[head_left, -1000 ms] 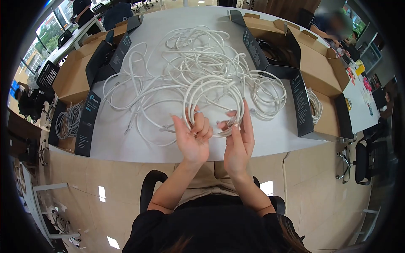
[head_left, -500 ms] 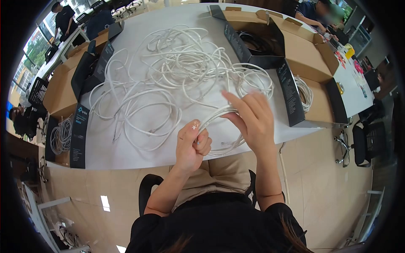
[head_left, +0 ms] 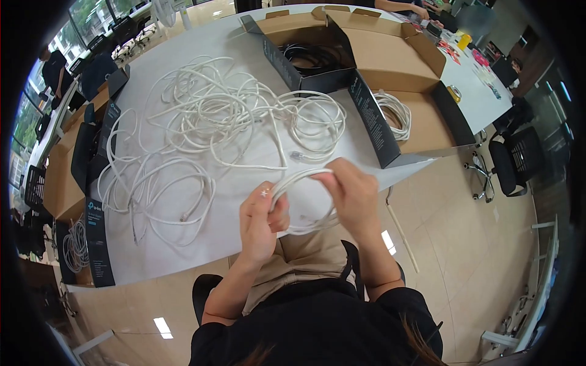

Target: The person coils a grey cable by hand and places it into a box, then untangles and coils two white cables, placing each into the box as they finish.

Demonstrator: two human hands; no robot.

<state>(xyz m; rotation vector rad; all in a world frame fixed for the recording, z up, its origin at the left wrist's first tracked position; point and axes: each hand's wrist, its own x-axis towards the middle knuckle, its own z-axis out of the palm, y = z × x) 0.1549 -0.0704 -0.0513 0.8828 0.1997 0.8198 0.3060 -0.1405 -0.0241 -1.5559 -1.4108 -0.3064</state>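
Over the desk's (head_left: 146, 259) near edge, the left hand (head_left: 258, 222) clasps coiled white cable (head_left: 300, 175) and the right hand (head_left: 357, 198), fingers spread earlier, now pinches it, securing both sides.

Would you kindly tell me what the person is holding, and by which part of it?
A coil of white cable: the left hand grips its left side, and the right hand holds its upper right side.

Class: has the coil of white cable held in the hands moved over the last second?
Yes, the coil has moved toward the near edge of the table: it now overlaps that edge in view, but a second ago appeared wholly beyond it.
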